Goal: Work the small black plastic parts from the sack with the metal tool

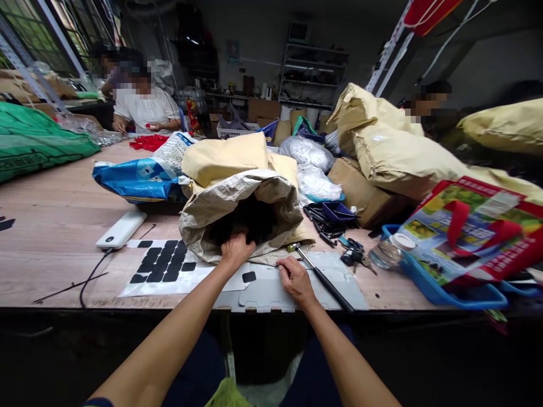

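Note:
An open woven sack (195, 220) lies on the table with its mouth toward me and dark contents inside. My left hand (238, 249) is at the lower edge of the mouth, its fingertips hidden against the dark contents. My right hand (294, 278) rests over a grey sheet (263, 291), its fingers curled together near the sack's lower right edge; anything in them is too small to make out. Just right of it lies a hammer (324, 277) with a black handle. Left of the sack is a white sheet (131, 282) bearing several black rounded squares (172, 274).
A white power bank (121, 229) with a cable lies left. On the right are keys (365, 263), a clear jar (386, 253) and a blue tray (458, 297) under a colourful bag (475, 232). Large paper sacks (403, 152) stand behind. People sit across the table.

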`<state>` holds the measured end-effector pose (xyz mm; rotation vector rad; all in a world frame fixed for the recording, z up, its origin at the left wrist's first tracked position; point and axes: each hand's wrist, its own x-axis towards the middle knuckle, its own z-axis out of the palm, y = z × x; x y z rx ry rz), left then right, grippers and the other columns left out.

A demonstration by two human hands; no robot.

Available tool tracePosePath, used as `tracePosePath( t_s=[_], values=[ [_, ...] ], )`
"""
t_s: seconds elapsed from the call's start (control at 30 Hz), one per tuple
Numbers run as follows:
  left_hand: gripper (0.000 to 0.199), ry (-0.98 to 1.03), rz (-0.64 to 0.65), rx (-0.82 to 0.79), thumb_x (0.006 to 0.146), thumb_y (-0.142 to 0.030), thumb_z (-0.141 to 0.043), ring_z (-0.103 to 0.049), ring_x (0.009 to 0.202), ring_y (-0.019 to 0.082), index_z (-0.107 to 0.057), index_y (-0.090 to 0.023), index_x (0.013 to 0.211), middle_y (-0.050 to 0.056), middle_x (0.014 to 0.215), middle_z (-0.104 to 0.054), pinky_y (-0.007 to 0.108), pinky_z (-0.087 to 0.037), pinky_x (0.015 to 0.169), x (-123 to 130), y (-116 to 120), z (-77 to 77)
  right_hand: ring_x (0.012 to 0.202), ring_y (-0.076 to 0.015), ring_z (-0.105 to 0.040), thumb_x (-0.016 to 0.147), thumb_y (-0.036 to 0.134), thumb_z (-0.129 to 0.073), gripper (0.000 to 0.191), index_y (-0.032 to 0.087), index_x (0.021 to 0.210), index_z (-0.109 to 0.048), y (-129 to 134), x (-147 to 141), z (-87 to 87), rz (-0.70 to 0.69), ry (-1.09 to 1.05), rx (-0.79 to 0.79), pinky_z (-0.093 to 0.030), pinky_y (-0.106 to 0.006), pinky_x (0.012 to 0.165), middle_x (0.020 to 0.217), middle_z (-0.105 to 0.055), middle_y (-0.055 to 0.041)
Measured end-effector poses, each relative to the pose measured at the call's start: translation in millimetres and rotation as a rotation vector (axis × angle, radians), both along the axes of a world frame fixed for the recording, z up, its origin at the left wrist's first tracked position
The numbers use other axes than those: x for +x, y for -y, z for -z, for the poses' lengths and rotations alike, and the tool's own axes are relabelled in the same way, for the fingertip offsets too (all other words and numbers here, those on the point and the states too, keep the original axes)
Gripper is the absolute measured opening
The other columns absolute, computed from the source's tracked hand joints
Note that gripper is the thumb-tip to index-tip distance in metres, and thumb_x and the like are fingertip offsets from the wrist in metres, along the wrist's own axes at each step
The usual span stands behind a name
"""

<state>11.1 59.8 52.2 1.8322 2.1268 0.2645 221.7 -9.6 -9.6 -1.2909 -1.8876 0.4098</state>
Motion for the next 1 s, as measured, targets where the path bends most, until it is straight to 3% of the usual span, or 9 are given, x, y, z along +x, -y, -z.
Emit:
tracePosePath(
  t_s=[0.13, 0.33, 0.47, 0.63, 0.7, 0.77, 0.83, 0.87, 1.0],
  values=[
    [0.024, 0.089, 0.057, 0.206, 0.089, -0.039, -0.059, -0.069, 0.095, 0.026, -0.069, -0.022, 0.101, 0.009, 0.102, -0.073, 0.032, -0.049, 0.078, -9, 24, 10.3, 0.089, -0.0176, -0.062, 0.094, 0.02, -0.049, 0.022, 0.021, 0.097, -0.07, 1, -1, -2.9, -0.001, -0.027, -0.019, -0.048, -0.028, 0.082, 0.089, -0.065, -0.004],
    [0.013, 0.364, 0.465, 0.317, 0.088, -0.03, -0.066, -0.062, 0.089, 0.02, -0.066, -0.023, 0.099, 0.003, 0.094, -0.067, 0.029, -0.046, 0.079, -10, 73, 37.0, 0.088, -0.0175, -0.062, 0.096, 0.022, -0.047, 0.023, 0.022, 0.098, -0.07, 4, 0, -6.2, 0.021, -0.044, -0.028, -0.048, -0.029, 0.084, 0.089, -0.065, -0.0044],
    [0.015, 0.386, 0.436, 0.333, 0.084, -0.028, -0.071, -0.06, 0.085, 0.02, -0.067, -0.022, 0.097, 0.002, 0.092, -0.065, 0.03, -0.045, 0.079, -4, 78, 49.0, 0.09, -0.0177, -0.062, 0.097, 0.023, -0.047, 0.024, 0.021, 0.099, -0.07, 5, -2, -7.4, 0.022, -0.05, -0.022, -0.048, -0.029, 0.085, 0.091, -0.065, -0.0051],
    [0.017, 0.4, 0.448, 0.332, 0.083, -0.032, -0.073, -0.06, 0.09, 0.02, -0.068, -0.022, 0.097, 0.002, 0.093, -0.065, 0.031, -0.045, 0.083, -6, 73, 51.4, 0.089, -0.0186, -0.062, 0.096, 0.024, -0.047, 0.024, 0.021, 0.102, -0.07, 7, 2, -12.7, 0.041, -0.062, 0.023, -0.049, -0.031, 0.084, 0.092, -0.066, -0.0059],
    [0.015, 0.403, 0.452, 0.326, 0.085, -0.031, -0.072, -0.06, 0.091, 0.02, -0.068, -0.022, 0.096, 0.002, 0.093, -0.065, 0.031, -0.044, 0.083, -7, 73, 50.7, 0.092, -0.0199, -0.06, 0.094, 0.024, -0.049, 0.024, 0.021, 0.105, -0.07, 6, 14, -16.2, 0.154, -0.028, 0.074, -0.048, -0.033, 0.087, 0.095, -0.067, -0.0066],
    [0.014, 0.402, 0.459, 0.318, 0.086, -0.03, -0.071, -0.059, 0.091, 0.02, -0.068, -0.022, 0.096, 0.002, 0.092, -0.064, 0.031, -0.044, 0.082, -7, 72, 50.3, 0.097, -0.0227, -0.058, 0.091, 0.026, -0.052, 0.026, 0.02, 0.109, -0.071, 5, 31, -18.6, 0.379, 0.049, 0.124, -0.045, -0.037, 0.093, 0.1, -0.067, -0.0078],
    [0.014, 0.395, 0.464, 0.317, 0.086, -0.031, -0.071, -0.059, 0.092, 0.02, -0.069, -0.022, 0.097, 0.002, 0.092, -0.064, 0.031, -0.044, 0.083, -7, 73, 50.5, 0.096, -0.0245, -0.057, 0.086, 0.032, -0.06, 0.031, 0.021, 0.112, -0.071, 2, 50, -18.5, 0.574, 0.144, 0.069, -0.044, -0.039, 0.091, 0.101, -0.065, -0.0082],
    [0.015, 0.392, 0.466, 0.32, 0.085, -0.031, -0.071, -0.059, 0.092, 0.02, -0.069, -0.022, 0.097, 0.002, 0.092, -0.063, 0.031, -0.044, 0.083, -7, 72, 50.9, 0.093, -0.0245, -0.056, 0.084, 0.036, -0.063, 0.034, 0.022, 0.114, -0.07, 1, 58, -17.5, 0.604, 0.184, 0.01, -0.044, -0.039, 0.087, 0.098, -0.065, -0.0074],
    [0.015, 0.397, 0.47, 0.336, 0.085, -0.032, -0.072, -0.059, 0.092, 0.021, -0.07, -0.022, 0.096, 0.002, 0.09, -0.063, 0.031, -0.044, 0.083, -7, 72, 52.2, 0.085, -0.0216, -0.055, 0.086, 0.036, -0.063, 0.026, 0.023, 0.106, -0.072, 1, 74, -11.1, 0.516, 0.322, -0.148, -0.041, -0.034, 0.076, 0.089, -0.063, -0.005]
  ],
)
